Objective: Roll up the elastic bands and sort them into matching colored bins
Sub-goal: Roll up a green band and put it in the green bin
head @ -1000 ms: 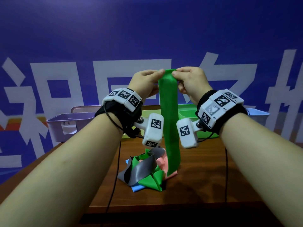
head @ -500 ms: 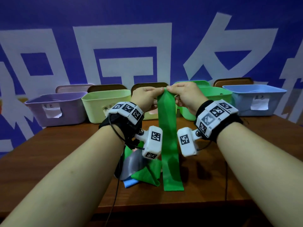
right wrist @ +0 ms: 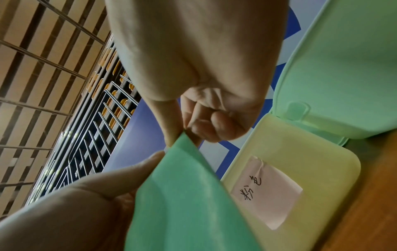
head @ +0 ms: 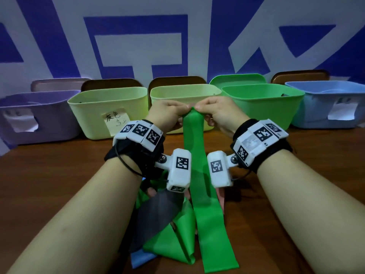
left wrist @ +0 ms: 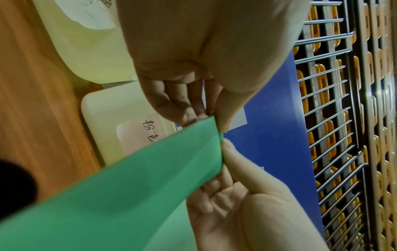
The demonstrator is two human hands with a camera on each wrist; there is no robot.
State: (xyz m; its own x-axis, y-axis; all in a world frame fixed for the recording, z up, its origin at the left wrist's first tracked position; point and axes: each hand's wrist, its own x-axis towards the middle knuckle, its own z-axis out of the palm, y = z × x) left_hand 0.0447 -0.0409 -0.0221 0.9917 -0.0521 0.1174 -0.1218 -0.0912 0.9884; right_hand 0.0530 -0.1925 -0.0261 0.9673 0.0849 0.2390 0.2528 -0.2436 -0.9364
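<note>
A long green elastic band (head: 203, 184) hangs from both hands down onto the wooden table (head: 49, 175). My left hand (head: 169, 113) and right hand (head: 215, 111) pinch its top edge side by side, above the table in front of the bins. The left wrist view shows the band (left wrist: 128, 186) pinched at its corner by my left hand (left wrist: 214, 118), with the right hand's thumb just below. In the right wrist view my right hand (right wrist: 182, 134) pinches the band (right wrist: 182, 195). A green bin (head: 262, 107) stands behind the right hand.
Along the back stand a purple bin (head: 35, 117), two yellow bins (head: 94, 109) (head: 177, 93) with paper labels, and a blue bin (head: 327, 107). A loose pile of grey (head: 158, 210), green (head: 173, 242), blue and pink bands lies under my left forearm near the front edge.
Both hands have come down with the green band, from high against the wall to just above the table. The band's lower end now lies flat on the table toward the front edge.
</note>
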